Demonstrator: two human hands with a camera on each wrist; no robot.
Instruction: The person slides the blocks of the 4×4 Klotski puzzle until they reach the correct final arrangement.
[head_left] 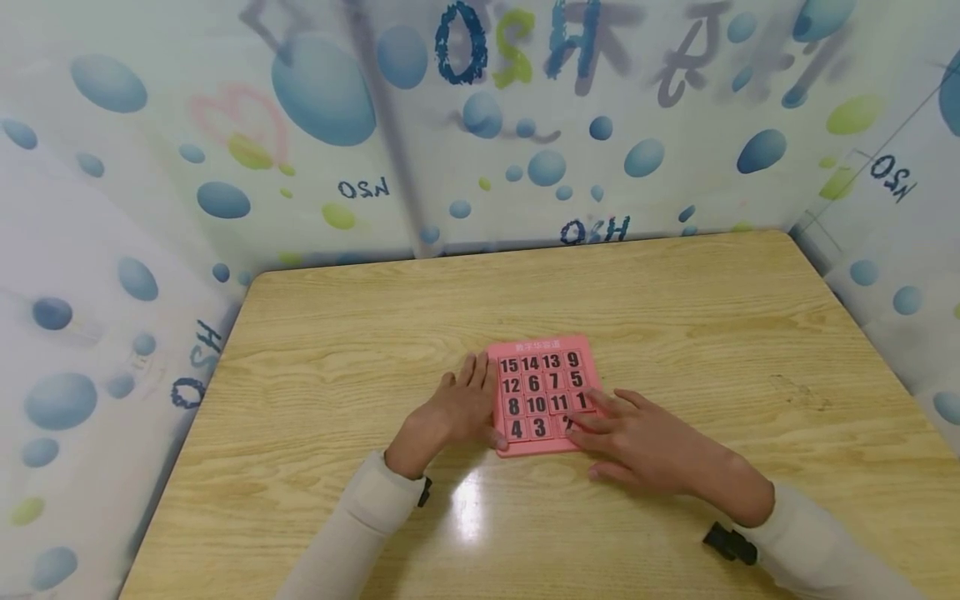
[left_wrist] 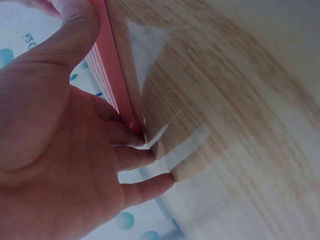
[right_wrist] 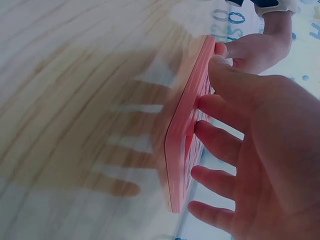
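A pink number sliding puzzle (head_left: 542, 448) lies flat on the wooden table, its black-numbered tiles facing up. My left hand (head_left: 467, 407) rests along the puzzle's left edge, fingers extended and thumb on the lower left corner. From the right, my right hand (head_left: 648, 442) reaches over the board with its fingers spread. Its fingertips touch the tiles around the 1 and the 2 tile (head_left: 566, 423), covering the lower right corner. In the right wrist view, the fingers (right_wrist: 217, 142) meet the tile face and the thumb is over the frame's near edge.
The table (head_left: 360, 333) has a glossy wood-grain top that reflects the hands. Behind it and at both sides hang white sheets (head_left: 480, 167) printed with blue and green bubbles. Dark straps (head_left: 729, 543) show at both cuffs.
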